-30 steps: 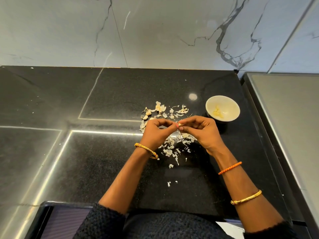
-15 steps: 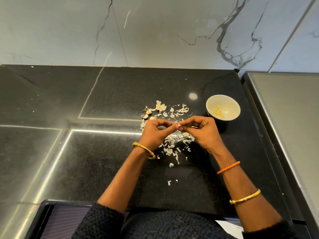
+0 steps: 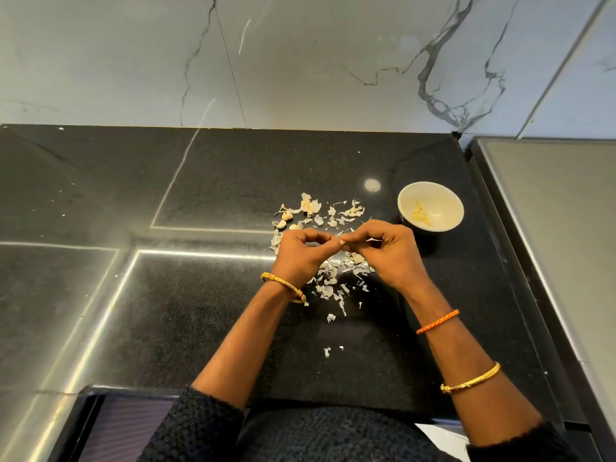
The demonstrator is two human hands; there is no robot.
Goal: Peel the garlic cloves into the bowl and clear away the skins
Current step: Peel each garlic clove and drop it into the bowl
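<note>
My left hand and my right hand meet fingertip to fingertip above the black counter, both pinching one small garlic clove, mostly hidden by the fingers. Under and behind the hands lies a scatter of papery garlic skins. A few unpeeled cloves sit at the scatter's far left edge. The white bowl stands to the right of my right hand and holds several peeled cloves.
The black stone counter reaches to a marble wall behind. A grey metal surface adjoins it on the right, just past the bowl. Stray skin flakes lie nearer my body. The counter's front edge is at my waist.
Both hands stay together on the clove, with only slight finger shifts. The bowl and the skins have not moved.
</note>
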